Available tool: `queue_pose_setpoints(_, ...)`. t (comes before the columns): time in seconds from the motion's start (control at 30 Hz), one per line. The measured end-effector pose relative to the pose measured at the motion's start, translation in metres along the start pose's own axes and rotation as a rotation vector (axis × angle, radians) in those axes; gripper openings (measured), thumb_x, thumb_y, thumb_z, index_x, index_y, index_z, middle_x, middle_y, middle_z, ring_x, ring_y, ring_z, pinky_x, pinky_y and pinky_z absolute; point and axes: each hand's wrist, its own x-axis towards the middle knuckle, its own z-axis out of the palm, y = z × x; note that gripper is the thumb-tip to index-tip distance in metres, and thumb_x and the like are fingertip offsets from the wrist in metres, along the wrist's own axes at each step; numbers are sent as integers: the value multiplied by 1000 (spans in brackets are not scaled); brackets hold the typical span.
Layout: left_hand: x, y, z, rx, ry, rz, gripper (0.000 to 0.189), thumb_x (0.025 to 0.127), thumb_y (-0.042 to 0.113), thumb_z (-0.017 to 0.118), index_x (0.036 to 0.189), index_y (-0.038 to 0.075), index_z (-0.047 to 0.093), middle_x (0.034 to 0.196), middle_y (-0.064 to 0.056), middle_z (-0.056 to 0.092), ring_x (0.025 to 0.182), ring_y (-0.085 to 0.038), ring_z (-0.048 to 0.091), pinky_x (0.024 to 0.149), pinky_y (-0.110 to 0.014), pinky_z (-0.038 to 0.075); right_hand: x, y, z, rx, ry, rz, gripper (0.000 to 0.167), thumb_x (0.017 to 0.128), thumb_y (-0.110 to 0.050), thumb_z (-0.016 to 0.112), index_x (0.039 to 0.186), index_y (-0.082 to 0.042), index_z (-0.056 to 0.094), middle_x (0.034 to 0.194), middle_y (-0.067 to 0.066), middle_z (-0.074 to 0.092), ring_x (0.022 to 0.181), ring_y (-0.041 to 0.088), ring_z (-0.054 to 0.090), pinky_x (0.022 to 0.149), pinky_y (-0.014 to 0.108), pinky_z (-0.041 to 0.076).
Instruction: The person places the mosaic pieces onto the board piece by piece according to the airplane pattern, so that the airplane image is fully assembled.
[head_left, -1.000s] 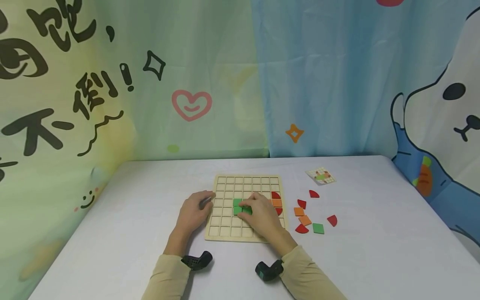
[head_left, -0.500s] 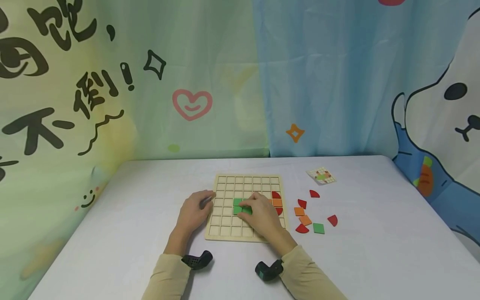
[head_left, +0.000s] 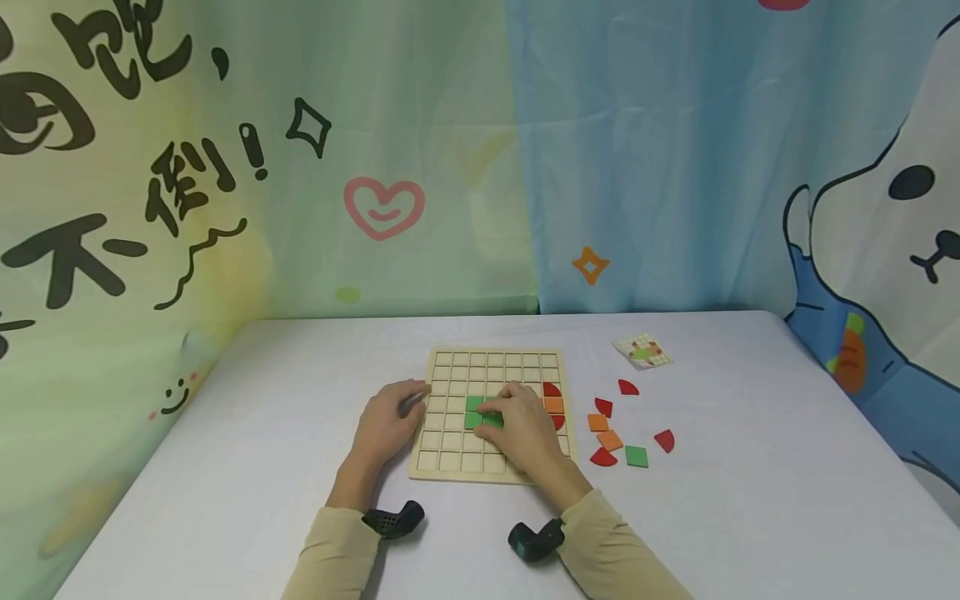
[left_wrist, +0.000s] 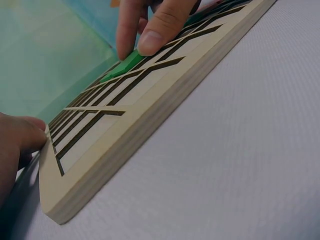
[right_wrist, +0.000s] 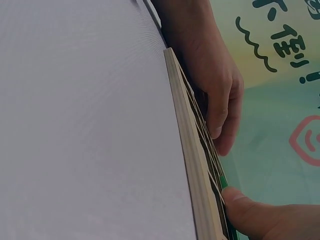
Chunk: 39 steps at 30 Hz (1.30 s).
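A wooden grid board (head_left: 450, 458) lies on the table, with green square tiles (head_left: 474, 404) near its middle. My right hand (head_left: 528, 425) is over the board, thumb and fingertips pinching a green square tile (head_left: 492, 419), partly hidden by the hand. In the left wrist view, that thumb and finger meet a green tile (left_wrist: 122, 67) at the grid. My left hand (head_left: 390, 421) rests its fingertips against the board's left edge, thumb and forefinger apart. Red quarter-circle tiles (head_left: 551, 390) and an orange square tile (head_left: 554, 405) sit in the board's right columns.
Right of the board lie several loose pieces: red quarter-circles (head_left: 664, 440), orange squares (head_left: 610, 440) and a green square (head_left: 637, 457). A pattern card (head_left: 642, 352) lies at the back right. Printed curtains (head_left: 450, 167) hang behind the white table (head_left: 750, 500).
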Motion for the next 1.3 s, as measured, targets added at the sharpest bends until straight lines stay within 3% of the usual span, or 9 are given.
queue_pose_setpoints(1.3,0,-1,-1,6,-1,26,34,90,24,59,123,18,64,134,-6,58,131,-26,48,112,-46,36,2,2,0,8,-38,31,30,72,-35,81,100,-25,76,92,-2,59,83,12,49,62,20,40)
